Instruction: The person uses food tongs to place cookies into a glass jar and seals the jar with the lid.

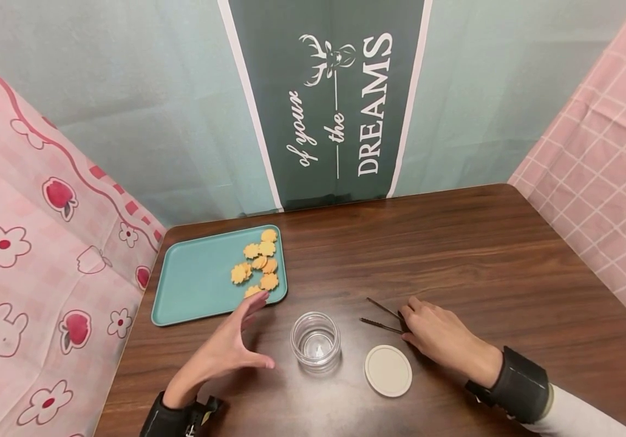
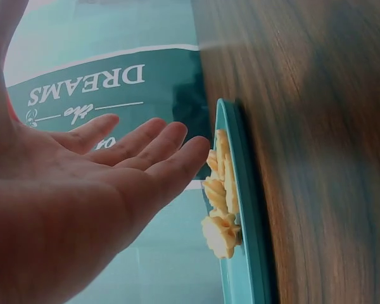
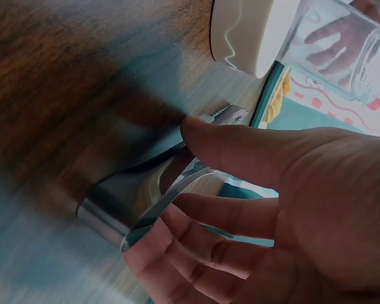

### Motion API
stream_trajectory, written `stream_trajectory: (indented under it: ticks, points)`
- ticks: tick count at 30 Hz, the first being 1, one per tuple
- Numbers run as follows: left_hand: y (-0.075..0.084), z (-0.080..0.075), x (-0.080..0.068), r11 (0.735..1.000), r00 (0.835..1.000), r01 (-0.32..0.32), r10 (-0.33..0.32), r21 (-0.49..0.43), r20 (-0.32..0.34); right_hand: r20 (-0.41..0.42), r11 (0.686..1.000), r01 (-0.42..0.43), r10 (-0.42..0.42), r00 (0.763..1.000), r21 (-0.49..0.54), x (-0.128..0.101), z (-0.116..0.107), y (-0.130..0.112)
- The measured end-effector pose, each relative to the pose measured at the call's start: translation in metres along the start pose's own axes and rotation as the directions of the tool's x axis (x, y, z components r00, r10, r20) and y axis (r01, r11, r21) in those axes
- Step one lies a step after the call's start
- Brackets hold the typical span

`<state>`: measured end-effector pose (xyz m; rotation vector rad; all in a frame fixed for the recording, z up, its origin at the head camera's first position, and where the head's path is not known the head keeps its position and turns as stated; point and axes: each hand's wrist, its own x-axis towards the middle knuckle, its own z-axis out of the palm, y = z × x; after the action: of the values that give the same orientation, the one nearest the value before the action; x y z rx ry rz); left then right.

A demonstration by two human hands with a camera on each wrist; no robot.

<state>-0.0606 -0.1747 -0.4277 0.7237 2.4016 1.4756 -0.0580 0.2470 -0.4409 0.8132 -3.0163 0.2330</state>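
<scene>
My left hand (image 1: 227, 346) hovers between the tray and the jar, fingers spread, thumb apart, palm bare in the left wrist view. Just right of it stands an uncovered clear glass jar (image 1: 315, 363) with nothing inside. To the right of the jar lies a round cream-coloured lid (image 1: 388, 370). Metal tongs (image 3: 117, 206) lie low over the table, their two serrated arms spread and pointing left toward the jar. My right hand (image 1: 444, 331) holds them, thumb on one arm and fingers along the other; from the head, this hand hides their bent end.
A teal tray (image 1: 198, 267) sits at the back left, with several yellow flower-shaped biscuits (image 1: 269, 281) gathered along its right side. Brown wood-grain table (image 1: 427, 243) extends behind and right of the tongs. Printed cloths hang along the back and both sides.
</scene>
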Motion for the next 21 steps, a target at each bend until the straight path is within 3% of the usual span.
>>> stream_trajectory:
  ticks: [21]
  points:
    - [0.0034, -0.0042, 0.0031, 1.0, 1.0, 0.0, 0.0, -0.003, -0.009, -0.065, 1.0, 0.013, -0.014, 0.998, -0.021, -0.0008, -0.0002, 0.0015]
